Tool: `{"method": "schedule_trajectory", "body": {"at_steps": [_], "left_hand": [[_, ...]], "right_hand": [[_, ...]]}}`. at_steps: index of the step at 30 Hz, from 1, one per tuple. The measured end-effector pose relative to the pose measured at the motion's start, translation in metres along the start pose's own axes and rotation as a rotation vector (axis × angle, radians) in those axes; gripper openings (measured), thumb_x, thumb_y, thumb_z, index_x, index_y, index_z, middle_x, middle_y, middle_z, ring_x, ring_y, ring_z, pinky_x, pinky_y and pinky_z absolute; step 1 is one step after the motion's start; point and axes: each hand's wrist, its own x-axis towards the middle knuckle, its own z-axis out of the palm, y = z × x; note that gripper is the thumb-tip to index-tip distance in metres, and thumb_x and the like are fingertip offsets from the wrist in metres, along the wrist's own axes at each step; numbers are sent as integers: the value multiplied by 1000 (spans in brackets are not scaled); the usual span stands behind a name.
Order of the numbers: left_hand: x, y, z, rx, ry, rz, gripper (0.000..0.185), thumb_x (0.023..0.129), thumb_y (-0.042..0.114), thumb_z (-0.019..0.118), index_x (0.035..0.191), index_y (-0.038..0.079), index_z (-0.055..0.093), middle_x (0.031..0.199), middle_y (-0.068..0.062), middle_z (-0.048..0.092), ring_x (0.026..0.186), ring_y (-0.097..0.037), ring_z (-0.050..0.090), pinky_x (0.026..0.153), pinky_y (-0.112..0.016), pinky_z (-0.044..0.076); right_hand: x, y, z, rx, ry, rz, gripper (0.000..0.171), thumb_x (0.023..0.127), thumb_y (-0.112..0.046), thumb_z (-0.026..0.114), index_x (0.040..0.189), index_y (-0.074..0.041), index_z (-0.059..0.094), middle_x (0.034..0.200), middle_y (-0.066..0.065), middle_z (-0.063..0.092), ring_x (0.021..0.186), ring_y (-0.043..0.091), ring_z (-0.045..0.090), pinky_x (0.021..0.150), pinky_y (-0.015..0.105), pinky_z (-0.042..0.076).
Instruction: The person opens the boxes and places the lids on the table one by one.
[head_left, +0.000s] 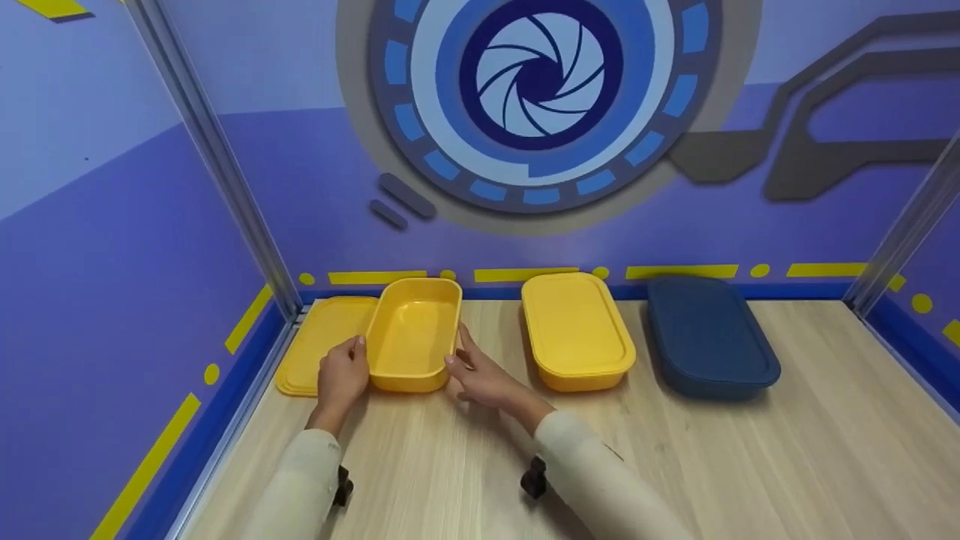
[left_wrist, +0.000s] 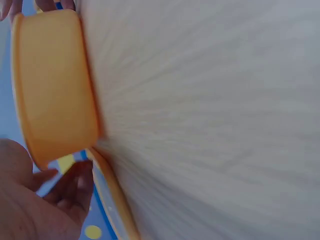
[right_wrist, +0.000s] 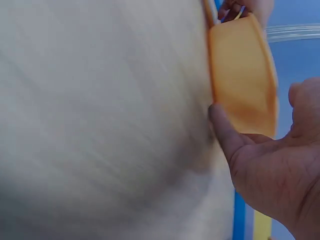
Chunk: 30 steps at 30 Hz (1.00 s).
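I have both hands at the open yellow container [head_left: 414, 334], which sits on the wooden worktop [head_left: 675, 465] between them. My left hand [head_left: 341, 375] is at its left near corner with the fingers loosely curled against the wall; the left wrist view shows fingertips close to the tub's lower edge, but I cannot tell whether they pinch it or merely touch. My right hand [head_left: 480, 375] lies along the right wall, fingers fairly straight and resting on the side, with the thumb [right_wrist: 225, 132] pressed near the base where the tub meets the worktop. Just beyond my left hand the flat yellow lid [head_left: 319, 341] lies on the worktop, and the tub seems to overlap or butt against its edge. To do this step well, I judge that I should keep the pressure even from both sides so the thin plastic wall does not flex, and keep the base flat so the tub does not catch on the lid's rim. Off to the side of my right hand stand a closed yellow container [head_left: 577, 330] and, further out, a closed dark blue container [head_left: 709, 337]; I want my right elbow kept clear of the nearer one.
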Motion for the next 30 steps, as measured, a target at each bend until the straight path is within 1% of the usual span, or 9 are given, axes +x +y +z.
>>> {"method": "schedule_trajectory", "body": {"at_steps": [2, 7, 9, 11, 16, 21, 24, 27, 30], "left_hand": [[-6, 5, -1, 5, 10, -21, 56, 116, 37, 41, 157, 1, 50, 148, -26, 63, 137, -42, 60, 120, -58, 47], [-31, 22, -5, -13, 113, -12, 65, 111, 33, 51, 161, -5, 37, 152, -30, 54, 143, -48, 51, 122, -62, 41], [-43, 32, -5, -62, 152, 15, 64, 110, 31, 54, 161, -5, 37, 150, -28, 55, 142, -46, 52, 122, -61, 41], [-55, 43, -3, -111, 162, 45, 62, 110, 30, 55, 159, -4, 41, 148, -26, 57, 140, -43, 54, 121, -59, 43], [-83, 71, 9, -176, 148, 148, 52, 109, 27, 59, 151, -2, 54, 141, -21, 65, 132, -38, 62, 115, -56, 49], [-112, 91, 33, -262, 143, 267, 40, 107, 23, 63, 139, -2, 65, 128, -19, 72, 120, -35, 68, 107, -54, 55], [-130, 98, 51, -312, 104, 308, 38, 111, 26, 59, 136, -1, 67, 124, -16, 73, 116, -31, 69, 105, -51, 56], [-145, 103, 68, -320, 54, 346, 41, 114, 31, 52, 137, 1, 66, 125, -14, 73, 117, -28, 69, 105, -49, 57], [-156, 105, 80, -315, 0, 352, 42, 114, 31, 51, 139, 1, 65, 125, -13, 73, 118, -26, 69, 104, -48, 58]], "right_hand": [[-7, 0, -2, -57, -3, -9, 79, 111, -59, 44, 173, -37, 0, 180, 10, 23, 161, 36, 38, 121, 56, 48], [-31, -2, -9, -282, 38, -99, 76, 112, -59, 41, 172, -17, 22, 174, 13, 37, 157, 34, 46, 129, 55, 37], [-42, -2, -15, -298, 67, -147, 70, 114, -53, 41, 170, -12, 30, 171, 15, 42, 155, 34, 48, 128, 56, 39], [-54, -3, -22, -284, 107, -190, 63, 115, -46, 42, 167, -10, 37, 169, 14, 45, 153, 34, 50, 126, 57, 41], [-88, 0, -38, -185, 227, -226, 55, 115, -44, 46, 161, -14, 49, 164, 8, 54, 150, 30, 55, 122, 58, 45], [-121, 16, -42, -164, 346, -274, 49, 112, -45, 53, 151, -18, 60, 152, 2, 65, 138, 24, 65, 117, 53, 51], [-140, 25, -42, -167, 406, -286, 41, 111, -38, 57, 146, -18, 65, 146, 1, 70, 131, 21, 69, 113, 45, 55], [-154, 27, -45, -144, 470, -283, 35, 110, -32, 61, 142, -19, 68, 140, -1, 73, 127, 20, 70, 110, 38, 56], [-164, 27, -50, -145, 516, -294, 34, 109, -28, 62, 142, -18, 68, 140, 1, 73, 126, 22, 70, 109, 41, 57]]}}
